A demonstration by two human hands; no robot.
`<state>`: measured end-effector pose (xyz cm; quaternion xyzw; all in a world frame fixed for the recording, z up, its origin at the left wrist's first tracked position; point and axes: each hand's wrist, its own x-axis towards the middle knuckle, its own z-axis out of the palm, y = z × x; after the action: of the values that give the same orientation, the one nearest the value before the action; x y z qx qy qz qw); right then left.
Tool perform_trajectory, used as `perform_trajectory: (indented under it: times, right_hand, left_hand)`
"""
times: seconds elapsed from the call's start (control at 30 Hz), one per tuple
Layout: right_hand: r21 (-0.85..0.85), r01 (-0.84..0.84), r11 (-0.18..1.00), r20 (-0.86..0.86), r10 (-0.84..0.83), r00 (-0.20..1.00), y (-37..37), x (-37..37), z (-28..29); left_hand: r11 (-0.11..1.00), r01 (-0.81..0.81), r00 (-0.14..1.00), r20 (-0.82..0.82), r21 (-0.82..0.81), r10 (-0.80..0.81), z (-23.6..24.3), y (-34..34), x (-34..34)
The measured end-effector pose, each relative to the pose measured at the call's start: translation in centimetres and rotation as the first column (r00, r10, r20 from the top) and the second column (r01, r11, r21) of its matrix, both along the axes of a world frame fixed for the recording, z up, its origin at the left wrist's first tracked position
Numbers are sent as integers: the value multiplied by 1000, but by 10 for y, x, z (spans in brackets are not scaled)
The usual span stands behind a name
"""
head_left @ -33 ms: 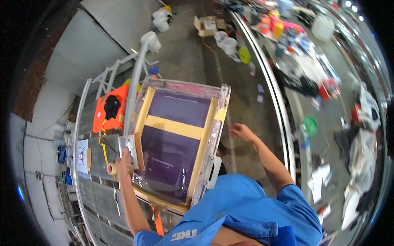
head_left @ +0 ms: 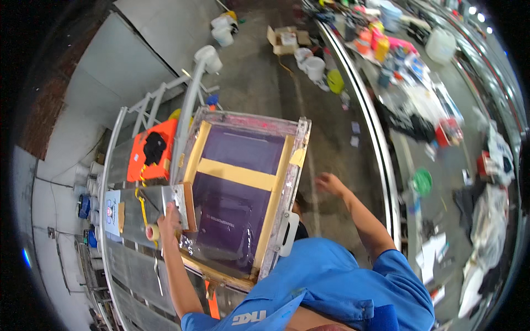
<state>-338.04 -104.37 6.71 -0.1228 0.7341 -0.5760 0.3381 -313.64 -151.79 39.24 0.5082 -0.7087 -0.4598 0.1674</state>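
A screen-printing frame point(head_left: 298, 160) lies tilted before me, its purple mesh point(head_left: 232, 212) crossed by a band of yellowish tape point(head_left: 237, 174). At its left side, my left hand point(head_left: 170, 216) is closed on a pale flat tool with a brown wooden edge point(head_left: 189, 207), squeegee-like in shape. The hand hides part of this tool. Beside my left wrist is a roll of tape point(head_left: 152, 232). My right hand point(head_left: 331, 183) hangs in the air to the right of the frame, over the floor, fingers loosely bent and nothing visible in them.
Left of the frame, an orange board point(head_left: 138, 159) carries a black cloth point(head_left: 154, 148). A metal rail point(head_left: 190, 102) rises behind. White buckets point(head_left: 315, 68) and a cardboard box point(head_left: 284, 43) stand on the floor. Along the right runs a cluttered table with bottles, cloths and a green tub point(head_left: 422, 182).
The whole view has shifted slightly, so the scene sits a little lower. Both hands keep nearly the same places beside the frame.
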Motion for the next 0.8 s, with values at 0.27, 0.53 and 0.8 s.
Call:
perform_trajectory:
  times: [0.27,0.53,0.8]
  right_hand:
    - [634,-128,762,306,-95,947,58,-3,-170]
    - [642,-34,766,439,-330,835,34,-23,-135]
    - [708,-131,694,443,-293,847,4,-286,-193]
  left_hand:
    - [996,26,973,-228,-82,-44,9,-133,-183]
    - [904,422,901,-140,70,-410,23,-186,-502]
    - [788,614,788,-22,-42,-615,23,-211,-827]
